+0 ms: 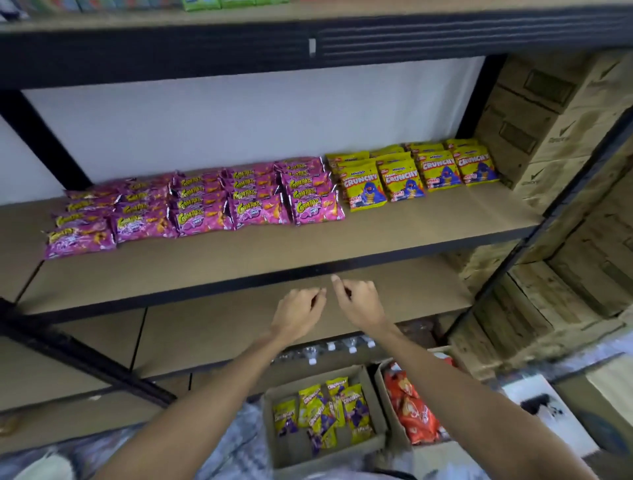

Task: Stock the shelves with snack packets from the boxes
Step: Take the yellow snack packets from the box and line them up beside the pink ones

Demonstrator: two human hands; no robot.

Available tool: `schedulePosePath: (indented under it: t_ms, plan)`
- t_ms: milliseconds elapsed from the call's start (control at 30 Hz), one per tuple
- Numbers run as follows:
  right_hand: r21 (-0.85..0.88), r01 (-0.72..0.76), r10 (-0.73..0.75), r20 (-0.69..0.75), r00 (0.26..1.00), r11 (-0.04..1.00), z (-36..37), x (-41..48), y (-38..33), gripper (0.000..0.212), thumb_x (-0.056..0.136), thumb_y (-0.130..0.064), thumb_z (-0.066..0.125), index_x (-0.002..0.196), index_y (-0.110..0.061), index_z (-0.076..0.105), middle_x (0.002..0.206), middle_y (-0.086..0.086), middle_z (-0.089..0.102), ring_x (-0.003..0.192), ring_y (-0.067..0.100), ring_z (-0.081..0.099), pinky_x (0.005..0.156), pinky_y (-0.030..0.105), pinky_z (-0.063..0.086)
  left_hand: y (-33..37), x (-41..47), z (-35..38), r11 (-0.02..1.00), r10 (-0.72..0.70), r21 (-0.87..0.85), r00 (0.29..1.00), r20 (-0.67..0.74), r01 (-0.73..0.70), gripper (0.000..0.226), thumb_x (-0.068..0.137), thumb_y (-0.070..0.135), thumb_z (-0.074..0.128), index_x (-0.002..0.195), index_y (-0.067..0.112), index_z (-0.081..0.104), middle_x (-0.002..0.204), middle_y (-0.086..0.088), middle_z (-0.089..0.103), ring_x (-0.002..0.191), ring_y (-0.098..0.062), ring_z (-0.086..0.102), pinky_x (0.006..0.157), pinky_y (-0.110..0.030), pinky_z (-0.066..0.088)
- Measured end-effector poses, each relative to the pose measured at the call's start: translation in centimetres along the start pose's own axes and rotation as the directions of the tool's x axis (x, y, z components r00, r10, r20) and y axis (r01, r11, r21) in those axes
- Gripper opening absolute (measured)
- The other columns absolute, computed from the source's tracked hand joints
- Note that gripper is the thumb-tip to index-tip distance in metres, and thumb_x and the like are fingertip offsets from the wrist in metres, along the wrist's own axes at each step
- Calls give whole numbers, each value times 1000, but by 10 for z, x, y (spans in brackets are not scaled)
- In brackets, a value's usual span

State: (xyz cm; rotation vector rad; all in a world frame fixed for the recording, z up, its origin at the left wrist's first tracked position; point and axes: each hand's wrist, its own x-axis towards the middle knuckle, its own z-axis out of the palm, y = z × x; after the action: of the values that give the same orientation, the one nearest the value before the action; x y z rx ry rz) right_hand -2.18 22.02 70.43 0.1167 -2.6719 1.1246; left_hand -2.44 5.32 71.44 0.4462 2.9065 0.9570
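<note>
Rows of pink snack packets lie on the left and middle of the brown shelf. Yellow Crunchy packets stand in rows at the shelf's back right. Below, an open cardboard box holds several loose yellow packets. Beside it on the right, a second box holds red packets. My left hand and my right hand hover side by side just below the shelf's front edge, fingers loosely curled, holding nothing.
Stacked cardboard cartons fill the space right of the rack, behind its black upright. A lower shelf board lies under the hands. An upper shelf carries green packs. A white box sits on the floor at right.
</note>
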Motion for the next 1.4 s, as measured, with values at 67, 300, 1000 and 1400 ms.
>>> schedulePosePath:
  t_ms: [67, 300, 1000, 1400]
  plan:
    - [2, -62, 62, 36, 997, 998, 16, -28, -1, 60, 104, -36, 48, 48, -26, 31, 40, -7, 33, 41, 11, 43, 49, 21, 23, -14, -21, 14, 999, -37, 14, 998, 51, 36, 47, 104, 38, 37, 62, 20, 47, 58, 3, 55, 59, -21, 56, 57, -34, 39]
    - [-58, -339, 344, 139, 929, 939, 69, -119, 30, 58, 104, -41, 43, 52, -16, 39, 45, -2, 42, 42, 13, 40, 51, 37, 37, -54, -74, 62, 958, -261, -43, 928, 266, 282, 45, 104, 34, 43, 62, 18, 47, 63, -4, 57, 63, -25, 59, 57, -30, 32]
    - [-333, -573, 659, 461, 594, 749, 188, -205, 205, 54, 103, -31, 44, 51, -19, 37, 56, 7, 47, 58, 24, 54, 60, 30, 36, -177, -129, 271, 721, -554, -49, 618, 559, 691, 38, 100, 38, 33, 66, 22, 38, 80, -23, 56, 86, -45, 60, 69, -42, 47]
    - [-335, -461, 562, 603, 566, 822, 375, -240, 375, 52, 106, -33, 41, 57, -16, 38, 52, 0, 40, 49, 15, 43, 45, 24, 25, -361, -140, 454, 642, -648, -12, 550, 526, 767, 47, 104, 29, 38, 84, -8, 59, 82, -27, 64, 73, -37, 63, 68, -49, 53]
